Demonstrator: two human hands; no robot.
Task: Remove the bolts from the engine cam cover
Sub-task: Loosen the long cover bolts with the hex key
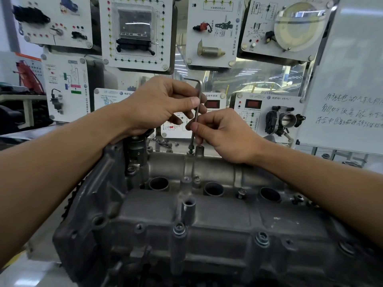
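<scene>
A grey metal cam cover (217, 214) fills the lower half of the view. An L-shaped hex key (200, 90) stands upright with its tip in a bolt (190, 149) on the cover's far edge. My left hand (161, 102) pinches the key near its upper bend. My right hand (223, 133) pinches the lower part of the shaft just above the bolt. More bolts sit along the near edge, one at the middle (179, 227) and one to its right (262, 239). Another bolt (241, 192) stands between the plug wells.
White training panels with car parts hang on a clear wall behind the engine. A throttle body (284, 121) is mounted at the right. A whiteboard (348, 90) with handwriting stands at the far right. Loose bolts (165, 143) lie on the ledge behind the cover.
</scene>
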